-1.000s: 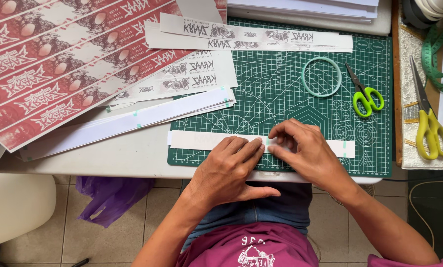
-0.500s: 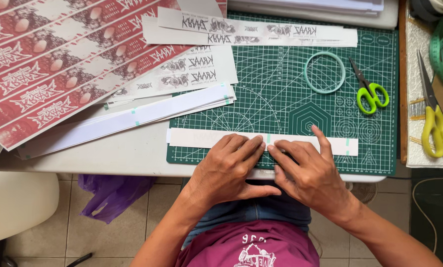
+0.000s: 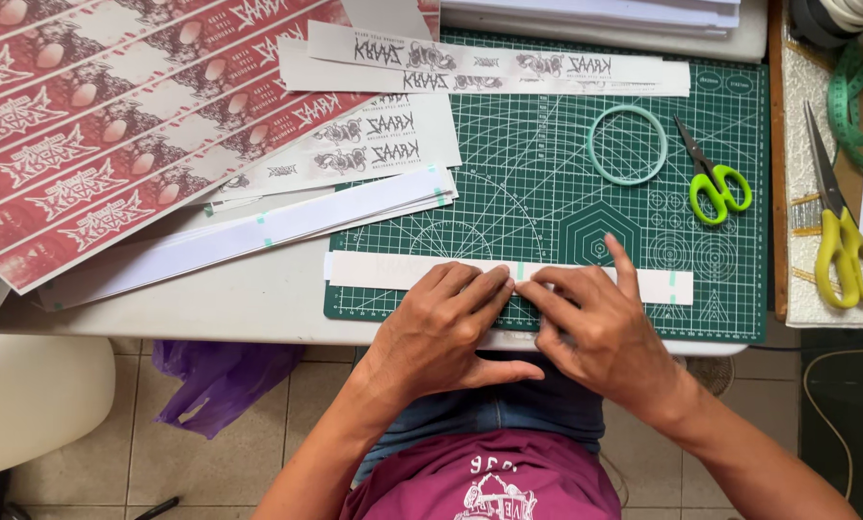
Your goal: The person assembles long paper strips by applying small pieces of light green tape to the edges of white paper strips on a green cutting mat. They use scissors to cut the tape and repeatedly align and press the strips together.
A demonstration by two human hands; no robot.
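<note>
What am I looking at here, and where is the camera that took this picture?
The camera sits on a person's head and looks down, so you see their own two arms. No machine is involved. Both hands, the left hand and the right hand, press flat on a long white paper strip that lies on a green cutting mat. Neither hand grips anything. Also on the mat are a pale green ring and small green scissors. Red printed sheets lie to the left, and yellow scissors to the right.
</note>
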